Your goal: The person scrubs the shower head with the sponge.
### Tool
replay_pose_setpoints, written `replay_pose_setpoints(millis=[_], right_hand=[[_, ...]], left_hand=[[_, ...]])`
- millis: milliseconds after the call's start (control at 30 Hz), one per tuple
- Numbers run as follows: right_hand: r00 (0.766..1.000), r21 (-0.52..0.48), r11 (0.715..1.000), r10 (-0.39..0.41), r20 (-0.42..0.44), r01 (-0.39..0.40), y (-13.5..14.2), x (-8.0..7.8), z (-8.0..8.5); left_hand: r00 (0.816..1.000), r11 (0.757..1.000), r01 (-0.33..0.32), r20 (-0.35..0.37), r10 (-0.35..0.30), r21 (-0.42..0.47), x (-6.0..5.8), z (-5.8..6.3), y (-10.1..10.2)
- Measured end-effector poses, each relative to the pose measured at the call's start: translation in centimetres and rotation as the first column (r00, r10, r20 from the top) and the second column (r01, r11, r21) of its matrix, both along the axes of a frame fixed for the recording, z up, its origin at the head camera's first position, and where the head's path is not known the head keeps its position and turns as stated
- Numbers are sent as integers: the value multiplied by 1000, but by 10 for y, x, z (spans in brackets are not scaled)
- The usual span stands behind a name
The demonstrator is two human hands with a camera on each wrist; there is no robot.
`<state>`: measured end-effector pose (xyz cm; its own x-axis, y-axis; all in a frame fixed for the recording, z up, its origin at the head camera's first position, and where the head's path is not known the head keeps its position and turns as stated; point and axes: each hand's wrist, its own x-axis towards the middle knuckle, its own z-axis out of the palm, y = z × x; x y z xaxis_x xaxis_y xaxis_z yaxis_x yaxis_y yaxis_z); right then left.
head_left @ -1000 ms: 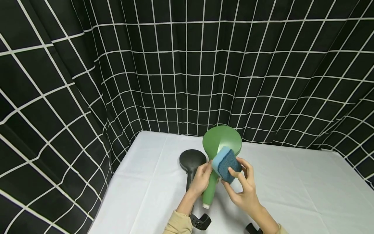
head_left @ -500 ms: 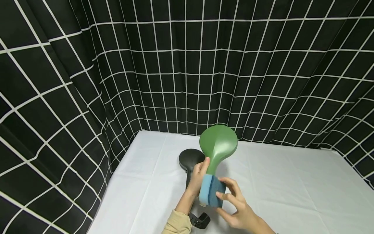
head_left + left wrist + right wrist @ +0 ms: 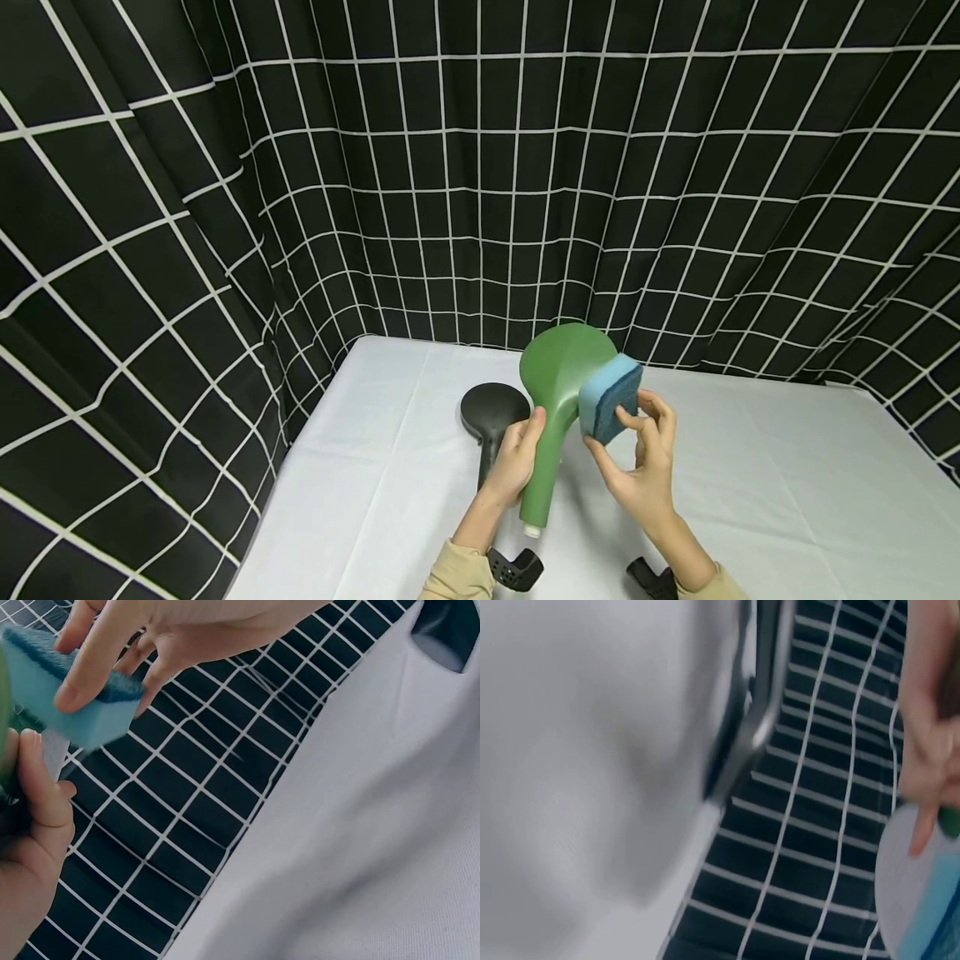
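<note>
My left hand (image 3: pixel 516 460) grips the handle of a green handheld shower head (image 3: pixel 561 358), tilted above the table with its smooth back toward me. A white threaded end (image 3: pixel 532 531) shows at the handle's bottom. Between thumb and fingers, my right hand (image 3: pixel 647 477) pinches a two-layer blue scouring sponge (image 3: pixel 611 402). Its light foam side faces the shower head's right edge; the dark scrubbing side faces my fingers. Whether sponge and head touch, I cannot tell. In the left wrist view the sponge (image 3: pixel 82 712) sits above the left thumb.
A black handheld shower head (image 3: pixel 495 410) lies on the white-covered table (image 3: pixel 375 483), just left of my left hand. Black curtains with a white grid (image 3: pixel 465 208) enclose the back and sides. Dark wrist straps (image 3: pixel 516 570) sit on both forearms.
The sponge slid from the green shower head's neck down along its handle, then came up to the head's right edge. My left hand kept its grip, the shower head shifting slightly.
</note>
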<state>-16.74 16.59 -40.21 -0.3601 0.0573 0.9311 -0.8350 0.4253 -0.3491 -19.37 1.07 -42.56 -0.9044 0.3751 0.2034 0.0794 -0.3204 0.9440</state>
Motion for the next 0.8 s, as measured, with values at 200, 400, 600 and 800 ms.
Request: replay_pose_setpoints(millis=[200, 400, 600, 800], right_hand=[[933, 131, 925, 358, 19, -358, -13, 20, -14], [867, 349, 804, 495, 54, -481, -20, 43, -27], [933, 295, 904, 349, -85, -311, -16, 25, -19], [985, 137, 988, -43, -169, 67, -2, 1, -3]], left_hand=[[999, 1000, 13, -35, -13, 0, 2, 6, -5], [998, 998, -38, -50, 36, -51, 11, 22, -11], [997, 999, -14, -82, 10, -45, 11, 20, -8], [996, 998, 20, -84, -25, -54, 11, 18, -3]])
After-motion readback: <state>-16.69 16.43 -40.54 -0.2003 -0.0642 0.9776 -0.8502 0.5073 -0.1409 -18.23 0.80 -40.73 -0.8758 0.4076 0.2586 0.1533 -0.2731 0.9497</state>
